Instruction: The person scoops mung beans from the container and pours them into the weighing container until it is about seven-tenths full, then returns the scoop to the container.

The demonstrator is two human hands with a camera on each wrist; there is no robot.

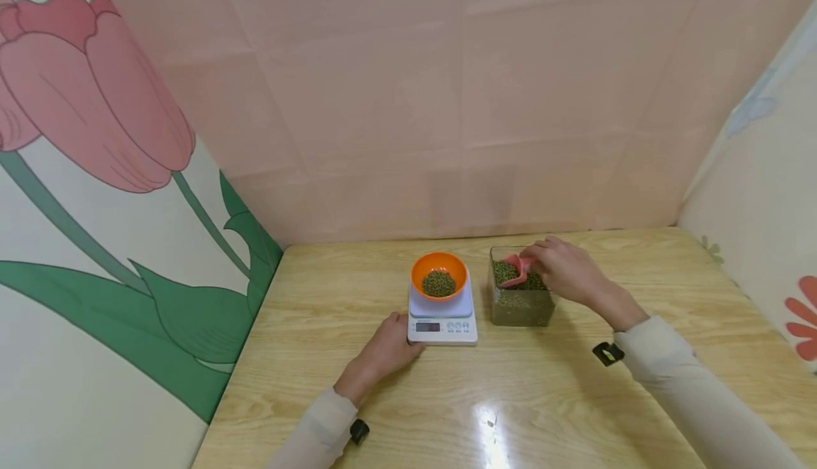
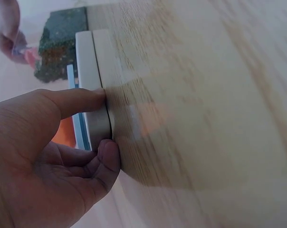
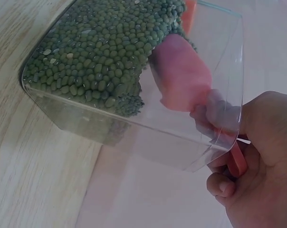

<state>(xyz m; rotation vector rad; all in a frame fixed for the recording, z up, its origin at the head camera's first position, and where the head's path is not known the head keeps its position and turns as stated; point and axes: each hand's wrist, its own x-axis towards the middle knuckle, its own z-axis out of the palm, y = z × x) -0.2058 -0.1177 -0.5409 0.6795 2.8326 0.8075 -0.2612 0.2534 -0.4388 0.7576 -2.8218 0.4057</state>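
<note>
A white kitchen scale (image 1: pixel 442 328) lies flat on the wooden table, bearing an orange bowl (image 1: pixel 418 274) with green mung beans (image 1: pixel 438 284) in its bottom. At the scale's front left corner my left hand (image 1: pixel 386 347) holds on, thumb along the front edge and curled fingers at the side (image 2: pixel 89 71). To the right stands a clear square container (image 1: pixel 522 316) of mung beans (image 3: pixel 96 57). My right hand (image 1: pixel 568 270) reaches over its rim and grips the handle of a pink scoop (image 3: pixel 184 76), whose head is inside the container by the beans.
The table (image 1: pixel 345 277) meets a pink-covered wall (image 1: pixel 383 135) just behind the scale and container. A tulip-printed panel (image 1: pixel 96 100) borders the left side, and a pale panel (image 1: pixel 779 206) with a red flower borders the right.
</note>
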